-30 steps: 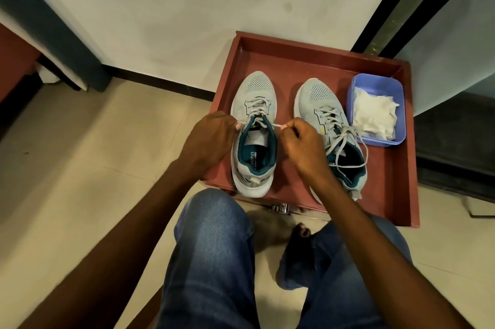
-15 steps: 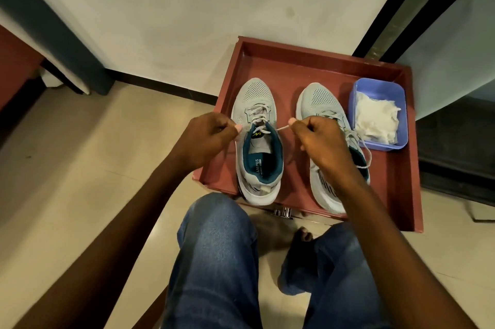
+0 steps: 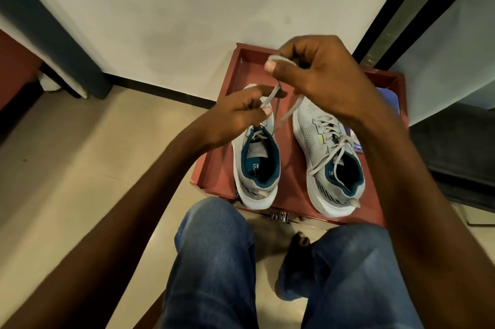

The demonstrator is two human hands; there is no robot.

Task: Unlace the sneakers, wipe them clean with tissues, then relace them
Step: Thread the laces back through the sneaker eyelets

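Two grey sneakers with teal lining stand side by side in a red tray point(image 3: 214, 168). The left sneaker point(image 3: 255, 165) has its lace point(image 3: 288, 114) pulled up out of it. My left hand point(image 3: 235, 117) pinches one strand of that lace just above the shoe's tongue. Raised higher over the tray's far end, my right hand point(image 3: 318, 79) pinches the other strand between thumb and fingers. The right sneaker point(image 3: 332, 157) is laced and tied in a bow. A blue tissue box point(image 3: 356, 144) is almost wholly hidden behind my right arm.
The tray sits on a beige tiled floor point(image 3: 80, 181) against a white wall point(image 3: 174, 12). My knees in blue jeans point(image 3: 214, 261) and a bare foot point(image 3: 297, 245) are just before the tray's near edge. A dark door frame point(image 3: 401, 7) rises at the right.
Both hands have lifted from beside the left sneaker, drawing the lace upward. The right hand rose furthest, and the view has tilted down.
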